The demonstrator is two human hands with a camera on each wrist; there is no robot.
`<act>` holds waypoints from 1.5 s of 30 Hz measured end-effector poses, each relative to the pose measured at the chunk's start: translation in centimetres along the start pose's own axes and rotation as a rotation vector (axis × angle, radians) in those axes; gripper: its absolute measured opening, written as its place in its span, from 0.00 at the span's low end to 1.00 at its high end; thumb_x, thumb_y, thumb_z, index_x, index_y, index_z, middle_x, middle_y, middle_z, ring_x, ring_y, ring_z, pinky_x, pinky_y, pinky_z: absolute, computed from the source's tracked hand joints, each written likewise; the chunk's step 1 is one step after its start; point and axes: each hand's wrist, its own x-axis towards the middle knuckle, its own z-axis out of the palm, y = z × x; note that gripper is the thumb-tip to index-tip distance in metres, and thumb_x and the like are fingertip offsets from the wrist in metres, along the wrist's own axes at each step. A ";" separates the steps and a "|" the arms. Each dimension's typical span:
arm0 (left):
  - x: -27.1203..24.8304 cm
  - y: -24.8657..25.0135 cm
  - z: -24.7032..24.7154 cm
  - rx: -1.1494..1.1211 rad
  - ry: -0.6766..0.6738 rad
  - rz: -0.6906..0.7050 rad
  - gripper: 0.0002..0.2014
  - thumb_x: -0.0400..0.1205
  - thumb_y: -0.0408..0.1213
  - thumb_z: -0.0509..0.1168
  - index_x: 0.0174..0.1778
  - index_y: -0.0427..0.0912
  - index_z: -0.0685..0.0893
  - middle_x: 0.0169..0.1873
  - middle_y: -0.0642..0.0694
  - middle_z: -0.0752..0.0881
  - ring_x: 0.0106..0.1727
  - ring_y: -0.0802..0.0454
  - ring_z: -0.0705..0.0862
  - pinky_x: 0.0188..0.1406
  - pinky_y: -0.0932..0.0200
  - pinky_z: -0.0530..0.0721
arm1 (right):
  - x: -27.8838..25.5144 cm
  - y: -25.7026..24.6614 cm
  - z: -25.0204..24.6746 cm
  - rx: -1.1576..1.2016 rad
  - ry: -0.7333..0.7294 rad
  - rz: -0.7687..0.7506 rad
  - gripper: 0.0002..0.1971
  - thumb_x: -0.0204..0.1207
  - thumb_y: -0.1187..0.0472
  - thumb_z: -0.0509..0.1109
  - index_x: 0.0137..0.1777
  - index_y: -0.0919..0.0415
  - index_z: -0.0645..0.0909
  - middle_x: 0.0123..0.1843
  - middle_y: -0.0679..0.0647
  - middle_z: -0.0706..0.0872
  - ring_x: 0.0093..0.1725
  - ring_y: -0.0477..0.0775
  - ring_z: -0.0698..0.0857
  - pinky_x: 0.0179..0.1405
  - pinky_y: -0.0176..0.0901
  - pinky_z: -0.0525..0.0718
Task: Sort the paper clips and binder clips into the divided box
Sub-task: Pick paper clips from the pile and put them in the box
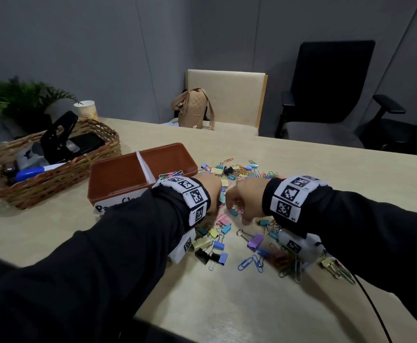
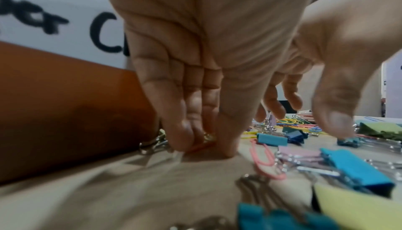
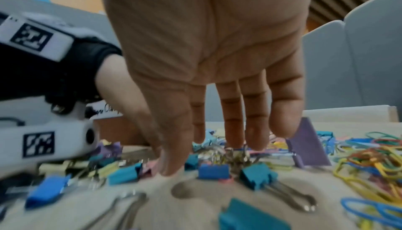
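Note:
The brown divided box (image 1: pixel 118 173) stands at my left, with several paper clips (image 1: pixel 170 175) in its right compartment and a white label (image 2: pixel 65 15) on its front. Mixed coloured binder clips and paper clips (image 1: pixel 242 169) lie scattered to its right, among them a purple binder clip (image 1: pixel 255 241). My left hand (image 1: pixel 213 194) reaches down beside the box. Its straight fingertips (image 2: pixel 185 140) touch an orange paper clip (image 2: pixel 201 146) on the table, with the thumb held apart. My right hand (image 1: pixel 237 206) hovers just right of it, fingers (image 3: pixel 231 130) straight over small binder clips (image 3: pixel 214 171), holding nothing.
A wicker basket (image 1: pixel 98 159) with a hole punch and stapler sits at the far left, with a paper cup (image 1: pixel 86 110) and a plant (image 1: pixel 17 97) behind it. Across the table are a chair with a tan bag (image 1: pixel 192 108) and a black office chair (image 1: pixel 331 90).

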 end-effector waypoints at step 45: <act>-1.5 -1.4 -1.4 -0.231 0.060 0.131 0.13 0.80 0.35 0.65 0.61 0.46 0.81 0.49 0.48 0.85 0.53 0.48 0.84 0.40 0.60 0.77 | 1.2 -0.7 0.4 -0.143 -0.007 0.126 0.04 0.76 0.62 0.69 0.45 0.63 0.84 0.34 0.52 0.78 0.36 0.53 0.79 0.32 0.39 0.79</act>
